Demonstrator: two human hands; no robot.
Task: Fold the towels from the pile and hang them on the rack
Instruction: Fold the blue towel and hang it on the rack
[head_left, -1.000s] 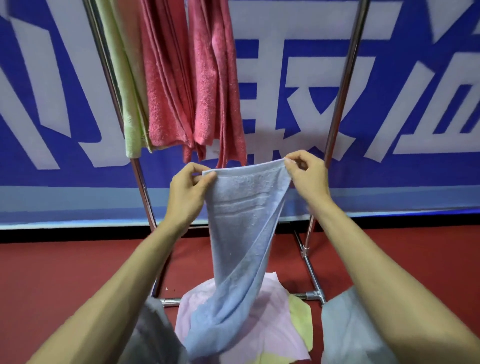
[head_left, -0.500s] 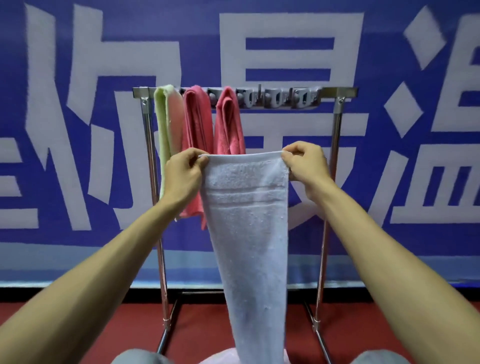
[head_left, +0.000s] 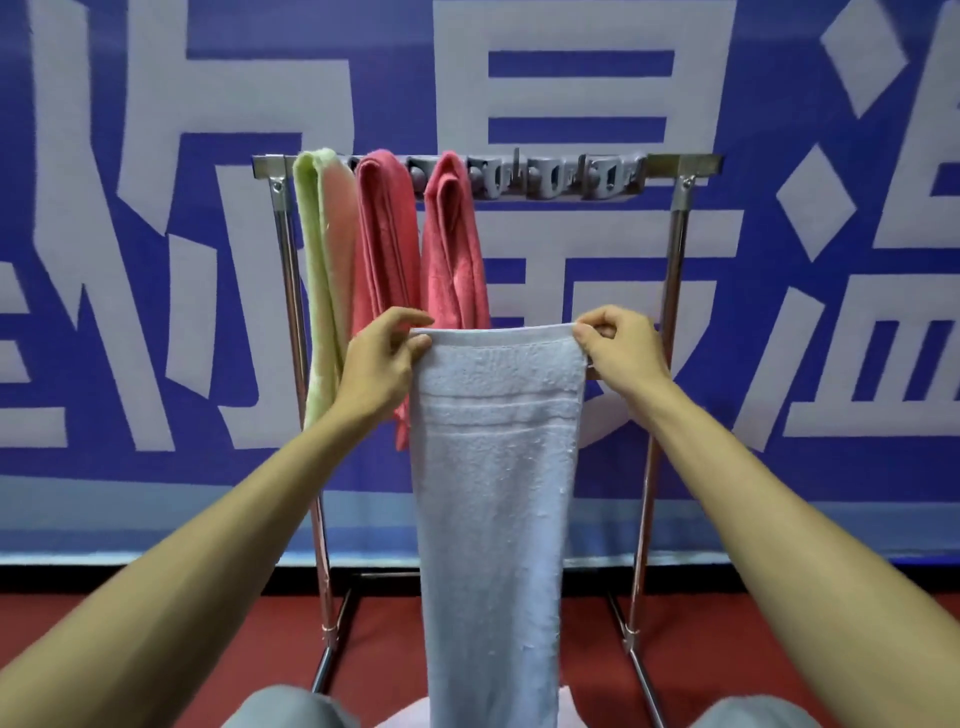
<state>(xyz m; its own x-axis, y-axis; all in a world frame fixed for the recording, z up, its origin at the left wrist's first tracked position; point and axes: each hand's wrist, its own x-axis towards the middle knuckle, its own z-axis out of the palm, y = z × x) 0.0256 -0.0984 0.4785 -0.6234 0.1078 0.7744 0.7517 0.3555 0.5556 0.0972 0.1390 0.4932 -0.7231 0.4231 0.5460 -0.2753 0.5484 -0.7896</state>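
Note:
A long light-blue towel (head_left: 493, 493) hangs straight down in front of me, stretched between both hands. My left hand (head_left: 382, 358) pinches its top left corner and my right hand (head_left: 621, 345) pinches its top right corner. Behind it stands the metal rack (head_left: 680, 171), its top bar above my hands. On the bar's left part hang a green-and-pink towel (head_left: 322, 270) and two red towels (head_left: 387, 244) (head_left: 454, 249). A strip of grey hooks (head_left: 561, 179) runs along the right part of the bar. A bit of the pile (head_left: 405, 717) shows at the bottom edge.
A blue banner with large white characters (head_left: 156, 260) covers the wall behind the rack. The floor (head_left: 208, 639) is red. The rack's legs (head_left: 324, 571) stand on it at left and right. My knees (head_left: 280, 709) show at the bottom.
The towel has come up off the pile and now hangs flat and stretched wide. My view has tilted up, so the whole rack top is visible. My hands have spread slightly apart.

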